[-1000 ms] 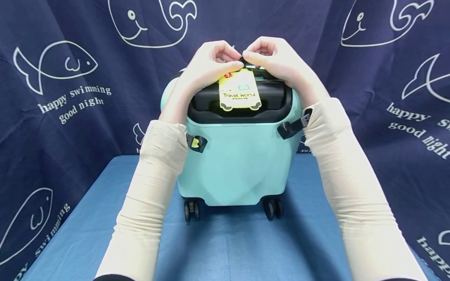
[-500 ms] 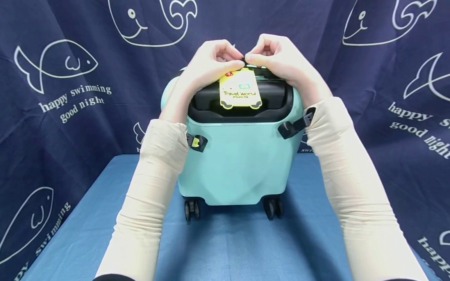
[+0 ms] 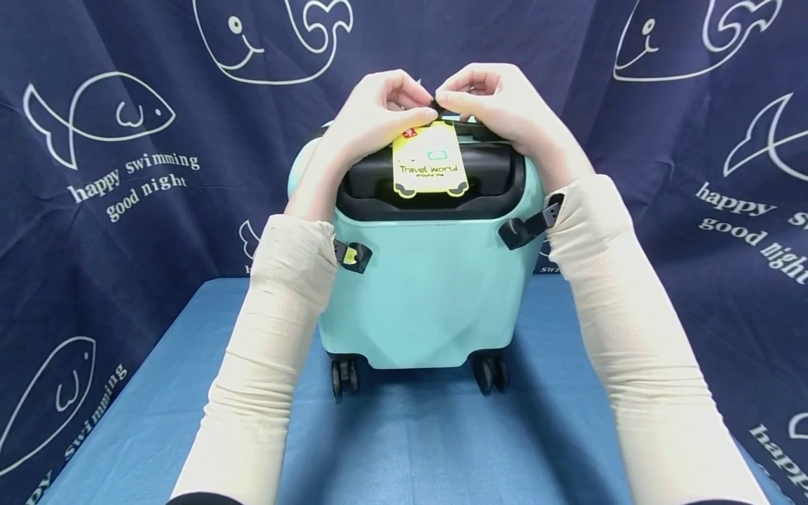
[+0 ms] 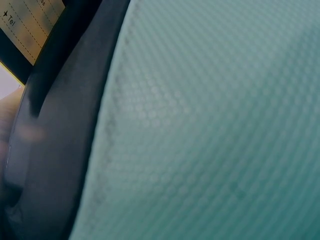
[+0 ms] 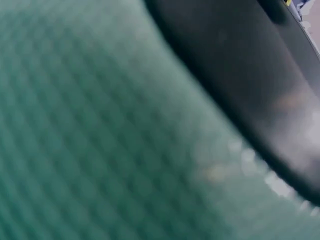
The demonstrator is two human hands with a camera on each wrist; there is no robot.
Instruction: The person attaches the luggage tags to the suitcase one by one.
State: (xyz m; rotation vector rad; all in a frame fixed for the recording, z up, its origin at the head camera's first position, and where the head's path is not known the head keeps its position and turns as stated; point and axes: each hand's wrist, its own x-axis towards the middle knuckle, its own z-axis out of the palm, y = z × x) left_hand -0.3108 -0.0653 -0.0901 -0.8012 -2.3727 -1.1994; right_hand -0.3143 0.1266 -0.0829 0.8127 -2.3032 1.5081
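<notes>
A mint-green suitcase [image 3: 423, 294] with a black handle panel stands upright on its wheels. From the top of it hangs a yellow luggage tag [image 3: 431, 172] printed "Travel World". Thumb and fingertips of my left hand [image 3: 379, 116] pinch the tag's black strap [image 3: 436, 107] just above the tag. My right hand [image 3: 501, 102] pinches the same strap from the other side, fingertips nearly meeting the left ones. The strap's fastening is mostly hidden by the fingers. In the left wrist view, the tag's lined back [image 4: 32, 27] shows beside the textured suitcase shell [image 4: 200, 120].
Blue cloth [image 3: 404, 449] covers the table under the suitcase. Behind and at both sides hangs a dark blue curtain [image 3: 158, 238] with white fish and whale drawings. The black handle panel [image 5: 240, 60] and green shell fill the right wrist view.
The right fingertips shifted slightly right, then back left at the strap. The tag swayed a little. My left hand and the suitcase stayed almost still.
</notes>
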